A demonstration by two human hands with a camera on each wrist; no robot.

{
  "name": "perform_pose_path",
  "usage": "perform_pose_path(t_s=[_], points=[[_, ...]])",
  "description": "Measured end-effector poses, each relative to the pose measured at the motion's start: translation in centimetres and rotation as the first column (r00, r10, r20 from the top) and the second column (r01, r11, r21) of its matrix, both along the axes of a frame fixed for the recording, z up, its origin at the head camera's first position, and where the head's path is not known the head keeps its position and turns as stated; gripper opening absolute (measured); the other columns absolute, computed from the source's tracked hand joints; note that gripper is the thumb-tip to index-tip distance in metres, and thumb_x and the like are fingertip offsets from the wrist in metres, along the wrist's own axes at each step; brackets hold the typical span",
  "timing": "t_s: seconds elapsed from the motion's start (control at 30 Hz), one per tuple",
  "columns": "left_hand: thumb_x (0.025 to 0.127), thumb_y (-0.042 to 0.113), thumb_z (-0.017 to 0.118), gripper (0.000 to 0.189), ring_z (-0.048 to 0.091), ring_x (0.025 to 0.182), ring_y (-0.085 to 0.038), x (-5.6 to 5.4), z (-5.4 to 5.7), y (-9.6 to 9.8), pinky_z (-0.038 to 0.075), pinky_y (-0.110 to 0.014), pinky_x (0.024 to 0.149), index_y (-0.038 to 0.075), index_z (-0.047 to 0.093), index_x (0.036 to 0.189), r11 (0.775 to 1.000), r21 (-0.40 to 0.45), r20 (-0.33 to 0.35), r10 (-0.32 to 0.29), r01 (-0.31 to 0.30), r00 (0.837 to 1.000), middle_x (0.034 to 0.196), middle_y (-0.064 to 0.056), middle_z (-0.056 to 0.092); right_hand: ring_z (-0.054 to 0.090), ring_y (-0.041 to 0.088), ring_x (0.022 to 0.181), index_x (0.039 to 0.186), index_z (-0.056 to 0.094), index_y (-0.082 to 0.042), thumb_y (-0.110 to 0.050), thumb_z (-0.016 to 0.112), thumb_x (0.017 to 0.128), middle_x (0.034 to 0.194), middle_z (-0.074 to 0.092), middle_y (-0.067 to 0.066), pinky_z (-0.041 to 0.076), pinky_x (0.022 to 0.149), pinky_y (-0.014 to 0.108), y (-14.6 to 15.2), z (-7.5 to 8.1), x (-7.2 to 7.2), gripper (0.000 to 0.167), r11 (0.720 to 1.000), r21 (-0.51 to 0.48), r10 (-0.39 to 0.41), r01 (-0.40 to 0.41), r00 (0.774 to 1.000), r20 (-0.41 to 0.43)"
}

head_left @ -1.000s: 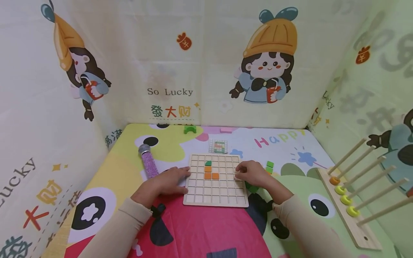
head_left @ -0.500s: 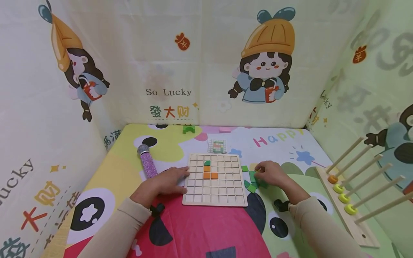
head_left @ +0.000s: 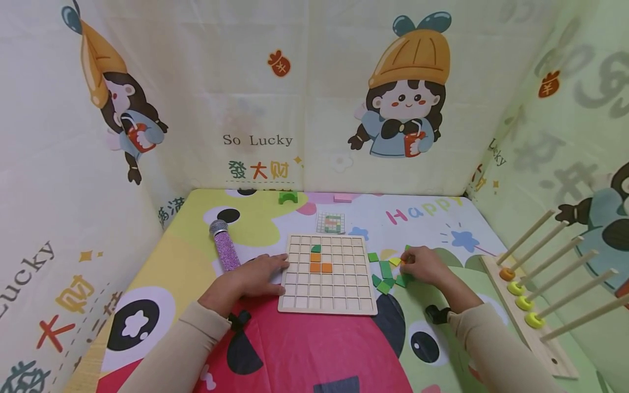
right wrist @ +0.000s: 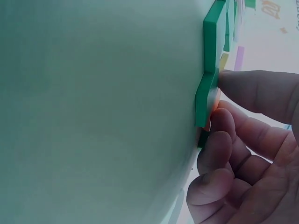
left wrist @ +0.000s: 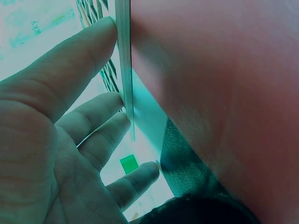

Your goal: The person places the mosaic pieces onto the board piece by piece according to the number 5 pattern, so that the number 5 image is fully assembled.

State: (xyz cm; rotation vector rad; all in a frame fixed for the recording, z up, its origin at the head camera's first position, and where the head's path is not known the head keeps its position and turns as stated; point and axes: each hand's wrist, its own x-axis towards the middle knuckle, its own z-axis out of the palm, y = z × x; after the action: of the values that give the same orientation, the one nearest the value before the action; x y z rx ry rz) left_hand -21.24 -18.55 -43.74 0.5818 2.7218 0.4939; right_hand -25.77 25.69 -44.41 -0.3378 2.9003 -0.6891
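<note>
A wooden grid board [head_left: 344, 286] lies on the table, bearing a green piece with a rounded corner [head_left: 315, 249] and three orange square tiles [head_left: 326, 268] below it. My left hand [head_left: 257, 274] rests along the board's left side with fingers spread; in the left wrist view its fingertips meet the board's edge [left wrist: 125, 60]. To the right of the board, my right hand [head_left: 423, 265] is down at a loose pile of green tiles [head_left: 385, 268]. In the right wrist view, thumb and finger pinch an orange tile [right wrist: 214, 103] behind a green tile [right wrist: 202, 100].
Above the board lies a small pattern card [head_left: 331, 222]. A purple glitter microphone [head_left: 226, 248] is left of the board. A wooden peg rack [head_left: 530, 322] with rings stands at the right. At the back are a green arch block [head_left: 288, 197] and a pink block [head_left: 342, 197].
My right hand has left the board's right edge and moved right over the loose tiles, uncovering several green ones. My left hand has stayed at the board's left edge.
</note>
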Motion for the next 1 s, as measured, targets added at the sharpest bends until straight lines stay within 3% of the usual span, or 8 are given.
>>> perform_pose_path(t_s=[0.47,0.67,1.0], points=[[0.089,0.031,0.081,0.069,0.038,0.15,-0.041,-0.01,0.12,0.13,0.039,-0.053,0.12,0.013,0.056,0.15,1.0,0.004,-0.01,-0.01,0.01,1.0,0.165,-0.007,0.041,0.061,0.023,0.082,0.101,0.07,-0.002,-0.018,0.078,0.088,0.096,0.072,0.012,0.049,0.072,0.035,0.43,0.31,0.19,0.022,0.999,0.023,-0.041,0.041,0.999,0.004],[0.09,0.029,0.081,0.067,0.038,0.15,-0.043,0.21,0.43,0.14,0.037,-0.053,0.121,0.01,0.056,0.149,1.0,-0.001,-0.008,-0.014,0.014,1.0,0.165,-0.009,0.041,0.06,0.024,0.079,0.099,0.067,-0.006,-0.016,0.078,0.088,0.094,0.072,0.013,0.046,0.066,0.033,0.37,0.46,0.2,0.019,0.999,0.031,-0.029,0.029,1.0,-0.003],[0.089,0.028,0.081,0.067,0.038,0.149,-0.044,0.47,0.65,0.08,0.037,-0.054,0.122,0.009,0.056,0.149,1.0,0.002,-0.006,-0.019,0.019,1.0,0.165,-0.01,0.041,0.06,0.025,0.082,0.099,0.068,-0.004,-0.012,0.076,0.089,0.095,0.072,0.012,0.048,0.07,0.033,0.34,0.65,0.36,0.014,1.0,0.013,-0.021,0.021,1.0,-0.005]])
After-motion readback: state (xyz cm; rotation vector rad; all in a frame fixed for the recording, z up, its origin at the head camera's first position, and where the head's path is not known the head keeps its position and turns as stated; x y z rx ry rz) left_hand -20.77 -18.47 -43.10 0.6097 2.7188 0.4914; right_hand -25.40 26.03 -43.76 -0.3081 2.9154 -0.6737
